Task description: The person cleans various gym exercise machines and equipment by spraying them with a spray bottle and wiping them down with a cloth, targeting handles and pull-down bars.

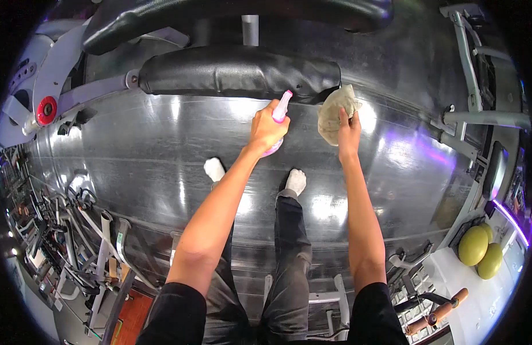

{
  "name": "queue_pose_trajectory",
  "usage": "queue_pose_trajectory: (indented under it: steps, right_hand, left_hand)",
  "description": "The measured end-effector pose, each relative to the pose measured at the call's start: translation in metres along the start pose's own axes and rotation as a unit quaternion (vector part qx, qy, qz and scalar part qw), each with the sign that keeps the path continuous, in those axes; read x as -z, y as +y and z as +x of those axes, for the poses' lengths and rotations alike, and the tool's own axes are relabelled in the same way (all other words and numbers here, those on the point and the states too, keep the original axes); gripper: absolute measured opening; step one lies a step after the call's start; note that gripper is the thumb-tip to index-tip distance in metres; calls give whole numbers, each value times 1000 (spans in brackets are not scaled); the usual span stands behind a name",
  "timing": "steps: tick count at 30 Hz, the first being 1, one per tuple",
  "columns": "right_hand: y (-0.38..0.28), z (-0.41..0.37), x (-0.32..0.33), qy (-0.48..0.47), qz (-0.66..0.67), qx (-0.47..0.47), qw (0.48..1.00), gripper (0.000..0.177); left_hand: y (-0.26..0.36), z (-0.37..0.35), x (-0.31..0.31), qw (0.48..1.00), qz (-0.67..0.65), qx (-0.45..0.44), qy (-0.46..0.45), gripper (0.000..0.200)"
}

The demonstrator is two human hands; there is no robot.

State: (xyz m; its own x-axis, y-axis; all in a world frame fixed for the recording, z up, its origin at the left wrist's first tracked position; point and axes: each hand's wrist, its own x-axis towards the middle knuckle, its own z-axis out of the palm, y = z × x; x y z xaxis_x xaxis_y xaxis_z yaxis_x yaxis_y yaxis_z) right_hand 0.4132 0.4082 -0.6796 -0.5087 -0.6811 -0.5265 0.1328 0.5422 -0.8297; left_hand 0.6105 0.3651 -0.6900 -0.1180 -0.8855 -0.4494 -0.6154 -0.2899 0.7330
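Note:
A spray bottle (281, 107) with a pink and white top is gripped in my left hand (268, 126), its nozzle close to the lower edge of a black padded roller (220, 72). My right hand (349, 135) pinches a crumpled beige cloth (331, 118) between thumb and fingers, just below the right end of the roller. The roller's black cover looks wrinkled, and it joins a grey metal arm (96, 92) on its left.
Another black pad (231, 17) crosses the top. Grey machine frames (473, 118) stand at the right, near green oval objects (473, 245). Bars and equipment (76, 236) crowd the lower left. My feet (296, 181) are on the shiny dark floor (145, 149).

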Motion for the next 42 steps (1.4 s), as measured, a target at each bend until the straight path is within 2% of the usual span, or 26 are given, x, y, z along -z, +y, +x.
queue_pose_trajectory:
  steps: [2, 3, 5, 8, 12, 14, 18, 20, 21, 23, 24, 25, 26, 27, 28, 29, 32, 33, 34, 35, 36, 37, 38, 39, 40, 42]
  right_hand:
    - [5, 5, 2, -14, -104, 79, 991, 41]
    - [4, 7, 0, -14, -102, 82, 991, 41]
    - [1, 11, -6, 27, -239, 112, 964, 39]
    - [2, 18, -25, 84, -231, 191, 950, 36]
    - [16, 22, -56, 100, -247, 205, 942, 35]
    - [23, 23, -75, 133, -323, 315, 882, 36]
    - [31, 23, -117, 191, -393, 294, 850, 32]
    - [30, 20, -145, 250, -397, 258, 845, 26]
    - [30, 15, -161, 246, -408, 260, 840, 22]
    - [30, -7, -207, 199, -418, 373, 804, 24]
    - [33, -15, -238, 116, -490, 406, 763, 30]
    - [29, -32, -274, 49, -408, 480, 775, 26]
    - [30, -40, -309, -57, -445, 486, 750, 22]
    - [26, -59, -341, -114, -404, 482, 769, 25]
    - [42, -53, -368, -128, -439, 589, 666, 37]
    - [31, -55, -377, -141, -505, 585, 619, 39]
    - [27, -33, -341, -75, -484, 626, 607, 37]
    - [16, -27, -307, -113, -431, 517, 731, 31]
    - [7, -14, -281, -107, -487, 367, 785, 30]
    - [22, 0, -239, 36, -531, 562, 633, 33]
    - [26, 17, -202, 80, -497, 550, 666, 34]
    - [22, 19, -173, 107, -386, 417, 816, 33]
    - [19, 19, -142, 136, -481, 417, 759, 17]
    - [30, 31, -112, 170, -536, 411, 717, 18]
    - [34, 34, -104, 233, -495, 348, 761, 24]
    - [31, 42, -129, 305, -491, 223, 785, 31]
  left_hand:
    - [0, -1, 1, 994, -103, 21, 4, 18]
    - [1, -4, 4, 995, -95, 18, 23, 18]
    - [-7, -2, 10, 997, -65, -2, 49, 16]
    - [-28, -2, 19, 995, -49, -16, 89, 12]
    - [-54, -6, 48, 989, -114, 19, 88, 13]
    - [-65, -7, 69, 985, -124, 91, 77, 17]
    - [-99, -4, 100, 992, -48, 5, 117, 10]
    - [-115, -6, 118, 990, -71, 7, 125, 12]
    - [-121, -7, 127, 987, -93, 6, 131, 14]
    - [-128, -14, 147, 974, -174, 20, 143, 12]
    - [-129, -18, 156, 953, -258, 40, 153, 11]
    - [-134, -24, 166, 957, -242, 50, 151, 10]
    - [-140, -27, 175, 958, -242, 41, 148, 10]
    - [-149, -32, 183, 961, -233, 21, 146, 11]
    - [-155, -36, 189, 964, -225, 1, 143, 11]
    - [-158, -38, 195, 964, -227, -4, 138, 11]
    - [-162, -42, 212, 975, -200, 16, 97, 15]
    - [-164, -44, 214, 975, -205, 18, 85, 16]
    - [-167, -46, 214, 975, -209, 21, 72, 17]
    - [-172, -47, 210, 973, -219, 27, 71, 17]
    - [-173, -49, 207, 973, -219, 30, 66, 17]
    - [-173, -49, 203, 970, -234, 26, 58, 17]
    - [-172, -49, 199, 967, -249, 22, 52, 17]
    - [-169, -51, 196, 967, -248, 37, 39, 17]
    - [-164, -52, 193, 967, -247, 52, 28, 17]
    - [-159, -53, 182, 959, -282, 32, 26, 17]
